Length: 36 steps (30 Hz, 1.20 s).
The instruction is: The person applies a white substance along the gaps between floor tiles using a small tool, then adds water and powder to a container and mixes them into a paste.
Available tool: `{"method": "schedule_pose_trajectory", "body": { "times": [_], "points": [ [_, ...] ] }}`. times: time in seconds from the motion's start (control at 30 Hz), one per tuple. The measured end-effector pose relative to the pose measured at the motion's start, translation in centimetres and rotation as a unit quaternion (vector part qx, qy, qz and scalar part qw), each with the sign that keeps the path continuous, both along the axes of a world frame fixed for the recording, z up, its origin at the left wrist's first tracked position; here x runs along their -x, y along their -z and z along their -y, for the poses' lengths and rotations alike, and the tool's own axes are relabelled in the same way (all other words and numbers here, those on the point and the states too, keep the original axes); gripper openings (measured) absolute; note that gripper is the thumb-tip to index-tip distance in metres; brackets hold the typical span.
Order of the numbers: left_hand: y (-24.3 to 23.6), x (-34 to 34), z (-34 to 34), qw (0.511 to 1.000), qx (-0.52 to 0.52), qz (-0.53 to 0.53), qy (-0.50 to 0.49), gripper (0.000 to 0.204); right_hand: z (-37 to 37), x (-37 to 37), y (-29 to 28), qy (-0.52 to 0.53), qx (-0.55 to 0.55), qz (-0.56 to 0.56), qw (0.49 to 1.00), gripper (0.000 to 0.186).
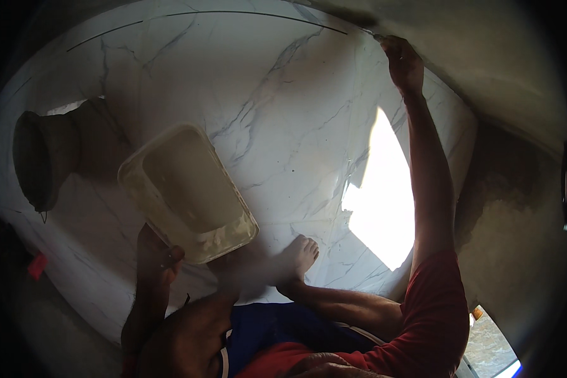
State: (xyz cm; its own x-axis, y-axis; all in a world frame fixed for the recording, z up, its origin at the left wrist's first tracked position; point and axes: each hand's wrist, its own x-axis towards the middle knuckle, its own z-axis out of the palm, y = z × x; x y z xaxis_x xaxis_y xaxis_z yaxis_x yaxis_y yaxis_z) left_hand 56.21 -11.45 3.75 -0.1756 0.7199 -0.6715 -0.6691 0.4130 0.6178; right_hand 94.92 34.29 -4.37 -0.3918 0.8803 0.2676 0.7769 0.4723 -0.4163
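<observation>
In my left hand (160, 257) is the near left edge of a cream rectangular plastic tub (236, 211), the thumb over its rim. The tub is tilted and has a greyish film or residue inside. Far to the right, my right arm is stretched out, and its hand (402, 63) is closed round a small thin tool (370, 33). The tool's tip meets the joint where the white marbled tiles (296, 145) end at the rough wall. Most of the tool is hidden by the fingers, so its exact kind cannot be made out.
A grey, cement-coated bucket-like vessel (60, 148) with a wire stands at left. Dark thin lines run along the tiles' far edge. Bright sunlight (384, 208) falls near my right arm. My bare foot (302, 255) rests on the tiles; a rough wall (504, 69) borders the right.
</observation>
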Motion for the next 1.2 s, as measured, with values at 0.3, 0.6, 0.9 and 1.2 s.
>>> {"method": "schedule_pose_trajectory", "body": {
  "times": [0.3,0.6,0.9,1.2],
  "points": [
    [0.3,0.5,0.9,0.999,0.016,0.036,-0.012,0.099,-0.8,0.4,0.0,0.007,0.031,0.017,0.999,0.026],
    [0.1,-0.1,-0.1,1.000,-0.017,0.014,-0.005,0.087,-0.1,1.5,0.3,0.039,-0.035,0.058,0.997,0.022],
    [-0.2,0.1,0.0,0.999,0.019,0.036,0.004,0.101,0.0,1.6,1.0,0.009,-0.142,0.103,0.984,0.016],
    [0.1,0.2,0.4,0.999,0.007,0.040,0.003,0.099,1.6,0.1,-0.8,0.081,-0.144,0.139,0.976,0.024]
  ]
}}
